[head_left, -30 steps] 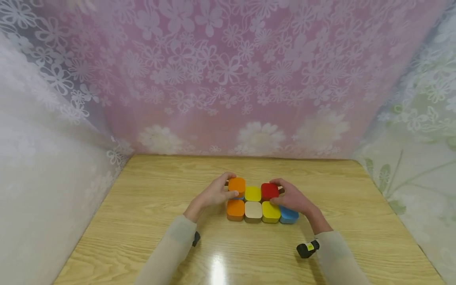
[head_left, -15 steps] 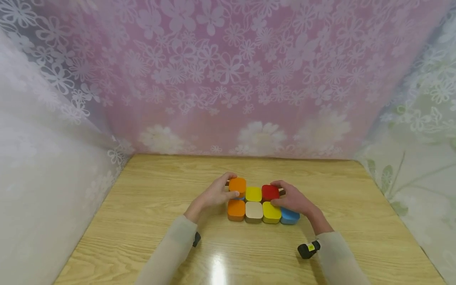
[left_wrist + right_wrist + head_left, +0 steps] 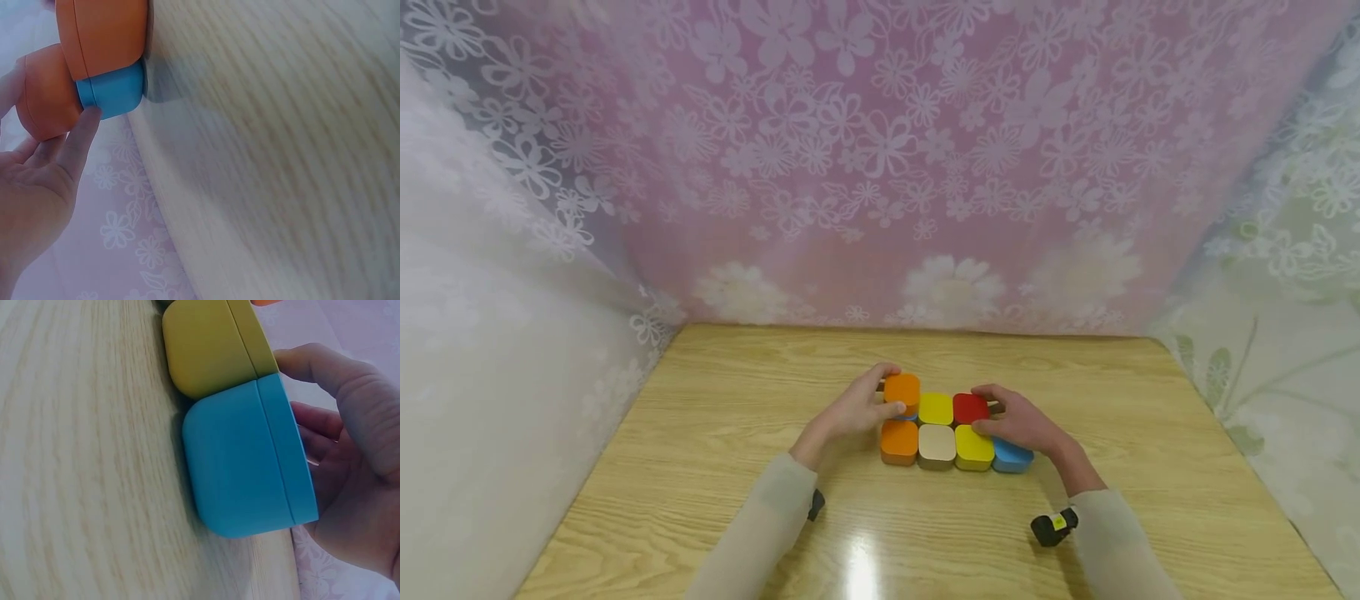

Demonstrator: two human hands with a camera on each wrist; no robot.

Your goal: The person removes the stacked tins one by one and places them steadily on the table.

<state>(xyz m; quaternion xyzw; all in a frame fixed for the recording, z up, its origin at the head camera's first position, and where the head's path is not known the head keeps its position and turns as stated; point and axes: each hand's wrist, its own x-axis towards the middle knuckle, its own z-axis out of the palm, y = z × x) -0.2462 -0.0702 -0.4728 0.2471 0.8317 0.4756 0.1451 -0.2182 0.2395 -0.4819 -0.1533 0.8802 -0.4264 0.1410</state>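
Note:
Small lidded boxes with rounded corners stand in two rows. My left hand [image 3: 853,407] holds an orange box [image 3: 902,390] between thumb and fingers; it sits atop a blue box [image 3: 119,90] at the back left. One fingertip touches that blue box in the left wrist view. At the back right, my right hand [image 3: 1018,417] grips a red box [image 3: 970,407], level with the yellow box [image 3: 936,407] beside it. Its thumb lies near the edge of the front yellow box [image 3: 209,350]. The red box is hidden in the right wrist view.
Along the front row stand another orange box [image 3: 898,442], a cream box [image 3: 936,443] and a blue box [image 3: 1012,454] at the right end. The wooden table [image 3: 737,358] meets a pink flowered cloth [image 3: 820,250] at the back, with pale cloths on both sides.
The red box has sunk slightly, with my right hand still around it, to the height of the yellow one. My left hand keeps its hold on the orange box. The view shifts a little.

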